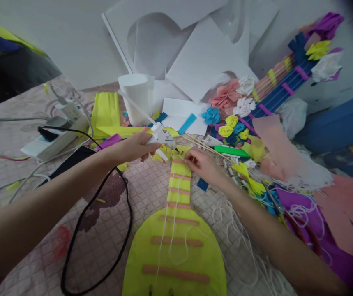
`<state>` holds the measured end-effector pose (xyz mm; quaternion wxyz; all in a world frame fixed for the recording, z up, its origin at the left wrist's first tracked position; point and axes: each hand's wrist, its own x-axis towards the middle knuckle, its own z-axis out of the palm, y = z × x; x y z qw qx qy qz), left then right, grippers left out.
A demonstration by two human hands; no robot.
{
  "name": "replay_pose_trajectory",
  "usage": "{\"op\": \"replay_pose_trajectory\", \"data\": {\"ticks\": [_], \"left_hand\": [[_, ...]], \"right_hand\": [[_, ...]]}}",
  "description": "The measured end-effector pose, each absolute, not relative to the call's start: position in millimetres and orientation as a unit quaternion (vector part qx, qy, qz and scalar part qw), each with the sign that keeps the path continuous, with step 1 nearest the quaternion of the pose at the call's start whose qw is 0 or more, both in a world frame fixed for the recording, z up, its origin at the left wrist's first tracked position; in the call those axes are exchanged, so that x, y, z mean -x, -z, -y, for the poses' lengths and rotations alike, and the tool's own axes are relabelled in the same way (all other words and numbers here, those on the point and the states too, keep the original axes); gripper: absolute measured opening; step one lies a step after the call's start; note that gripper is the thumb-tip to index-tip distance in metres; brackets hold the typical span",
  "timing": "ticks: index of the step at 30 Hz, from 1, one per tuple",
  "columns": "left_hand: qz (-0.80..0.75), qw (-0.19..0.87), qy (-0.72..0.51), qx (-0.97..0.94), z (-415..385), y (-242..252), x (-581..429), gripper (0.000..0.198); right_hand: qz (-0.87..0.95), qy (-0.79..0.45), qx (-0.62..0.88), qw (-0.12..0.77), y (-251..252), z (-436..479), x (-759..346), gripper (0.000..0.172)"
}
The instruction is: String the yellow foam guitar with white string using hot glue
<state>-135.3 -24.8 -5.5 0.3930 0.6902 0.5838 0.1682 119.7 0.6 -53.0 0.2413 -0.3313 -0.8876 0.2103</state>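
Observation:
My left hand [134, 147] is wrapped round a white hot glue gun [158, 132]. A long white glue stick [137, 107] juts from its back, and its nozzle points at the top of a yellow paper-covered lute shape [194, 255]. On the other side of that narrow neck, my right hand [203, 163] has its fingers pinched together on thin white string [178, 189]. Strands run down over the pinkish-orange crossbars [181, 241] to the rounded body, one lying in a loose loop. The exact pinch point is partly hidden by the fingers.
Loose white string [241, 236] lies tangled by my right forearm. A black cord [130, 205] loops at the left near a power strip [51, 142]. Behind are a white paper cup [136, 98], a green cutter [231, 151], paper flowers [225, 94] and a blue decorated instrument [276, 102].

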Motion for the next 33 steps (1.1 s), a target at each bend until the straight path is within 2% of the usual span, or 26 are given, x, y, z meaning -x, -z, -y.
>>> {"op": "replay_pose_trajectory", "data": {"ticks": [13,18,23,27,30,33], "left_hand": [[-0.572,0.404,-0.213,-0.681,32.3,7.1,136.0,0.026],[-0.594,0.377,-0.256,-0.663,49.1,-2.1,141.0,0.021],[-0.606,0.360,-0.248,-0.665,75.0,-4.8,149.1,0.027],[-0.645,0.307,-0.233,-0.659,107.9,-2.9,150.3,0.029],[-0.666,0.256,-0.214,-0.668,136.6,2.7,149.3,0.031],[-0.648,0.188,-0.212,-0.707,157.7,16.1,149.3,0.023]], "right_hand": [[0.877,-0.188,0.383,0.219,46.6,-31.1,-104.2,0.009],[0.881,-0.218,0.382,0.173,48.6,-46.9,-97.7,0.009],[0.881,-0.210,0.405,0.123,47.4,-61.0,-93.0,0.009],[0.876,-0.220,0.416,0.100,44.5,-63.9,-91.2,0.010],[0.881,-0.208,0.405,0.129,43.3,-58.6,-91.8,0.010],[0.888,-0.178,0.398,0.145,42.6,-52.5,-91.9,0.009]]}}
